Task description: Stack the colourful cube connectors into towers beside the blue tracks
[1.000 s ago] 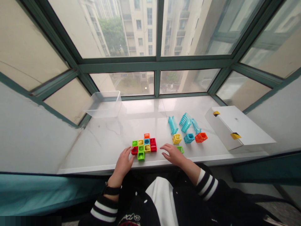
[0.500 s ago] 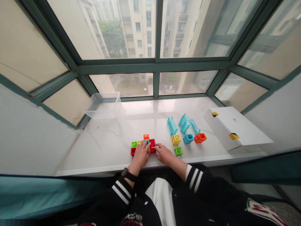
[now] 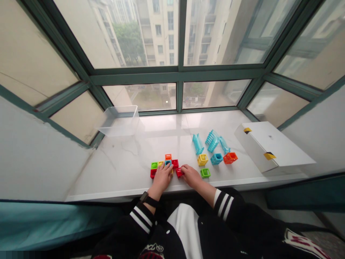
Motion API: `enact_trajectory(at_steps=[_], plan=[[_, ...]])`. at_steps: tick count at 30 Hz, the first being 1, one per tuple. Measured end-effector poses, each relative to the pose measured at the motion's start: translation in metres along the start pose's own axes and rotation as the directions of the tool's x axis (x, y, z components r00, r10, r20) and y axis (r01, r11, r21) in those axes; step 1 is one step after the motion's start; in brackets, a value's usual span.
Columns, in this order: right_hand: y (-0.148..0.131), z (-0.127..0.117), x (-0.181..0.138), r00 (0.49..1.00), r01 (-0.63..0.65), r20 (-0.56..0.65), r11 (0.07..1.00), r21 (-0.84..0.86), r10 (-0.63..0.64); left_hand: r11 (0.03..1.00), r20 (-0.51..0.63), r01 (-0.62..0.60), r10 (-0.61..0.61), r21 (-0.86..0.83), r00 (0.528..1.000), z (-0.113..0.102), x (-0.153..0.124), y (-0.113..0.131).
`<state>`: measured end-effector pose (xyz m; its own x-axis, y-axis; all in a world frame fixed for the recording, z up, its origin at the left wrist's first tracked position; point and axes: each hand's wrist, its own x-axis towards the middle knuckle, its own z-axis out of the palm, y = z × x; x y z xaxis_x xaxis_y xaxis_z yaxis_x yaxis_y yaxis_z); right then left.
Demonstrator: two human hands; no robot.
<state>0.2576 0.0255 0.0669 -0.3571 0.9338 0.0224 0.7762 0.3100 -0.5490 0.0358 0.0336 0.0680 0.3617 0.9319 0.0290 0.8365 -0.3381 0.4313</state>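
A cluster of joined toy blocks (image 3: 168,157) in orange, green, yellow, blue and red lies flat on the white sill. Over it rests my left hand (image 3: 162,176), fingers curled across the blocks and gripping them; some blocks are hidden beneath. At the cluster's right side, my right hand (image 3: 190,176) pinches a red block (image 3: 179,172) between thumb and fingers. A small gap separates this block from the cluster. Another red block (image 3: 175,164) sits in the cluster just behind it.
Right of my hands lie a green block (image 3: 205,173), a yellow block (image 3: 202,159), a blue block (image 3: 216,159) and an orange block (image 3: 230,158). Behind them are light-blue ribbed pieces (image 3: 212,141). A clear bin (image 3: 118,122) stands back left, a white box (image 3: 272,147) right.
My right hand has closed on the red block at the cluster's front right and drawn it slightly right and away. The left hand stays on the cluster.
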Motion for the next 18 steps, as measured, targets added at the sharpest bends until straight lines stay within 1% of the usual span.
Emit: enact_trajectory(at_steps=[2,4,5,7,9,10,12,15,18], plan=[[0.003,-0.004,-0.002,0.996,-0.005,-0.083,0.997,0.081,0.012,1.0,0.008,0.006,-0.006,-0.001,1.0,0.0,0.0,0.0],[0.004,-0.009,-0.005,0.983,-0.003,-0.18,0.975,0.224,0.044,1.0,0.011,0.014,-0.014,-0.002,1.0,0.0,0.0,0.001],[0.004,-0.011,-0.006,0.975,0.0,-0.212,0.95,0.313,0.07,1.0,0.003,0.02,-0.02,-0.007,1.0,-0.001,0.0,0.002],[0.002,-0.018,-0.008,0.967,0.004,-0.219,0.86,0.511,0.126,0.999,-0.044,0.018,-0.02,-0.044,0.999,-0.005,-0.001,0.007],[0.0,-0.025,-0.01,0.968,-0.002,-0.181,0.727,0.686,0.174,0.99,-0.106,-0.036,0.021,-0.139,0.994,-0.011,-0.004,0.016],[-0.002,-0.028,-0.011,0.968,-0.002,-0.166,0.664,0.748,0.189,0.975,-0.132,-0.077,0.051,-0.206,0.99,-0.015,-0.006,0.021],[-0.006,-0.034,-0.014,0.968,0.014,-0.156,0.579,0.815,0.197,0.927,-0.167,-0.145,0.091,-0.346,0.982,-0.025,-0.01,0.034],[-0.013,-0.04,-0.016,0.976,0.042,-0.15,0.539,0.841,0.158,0.86,-0.198,-0.152,0.061,-0.486,0.978,-0.04,-0.014,0.051],[-0.018,-0.042,-0.017,0.986,0.056,-0.128,0.51,0.858,0.106,0.812,-0.22,-0.146,0.023,-0.565,0.975,-0.052,-0.017,0.06]])
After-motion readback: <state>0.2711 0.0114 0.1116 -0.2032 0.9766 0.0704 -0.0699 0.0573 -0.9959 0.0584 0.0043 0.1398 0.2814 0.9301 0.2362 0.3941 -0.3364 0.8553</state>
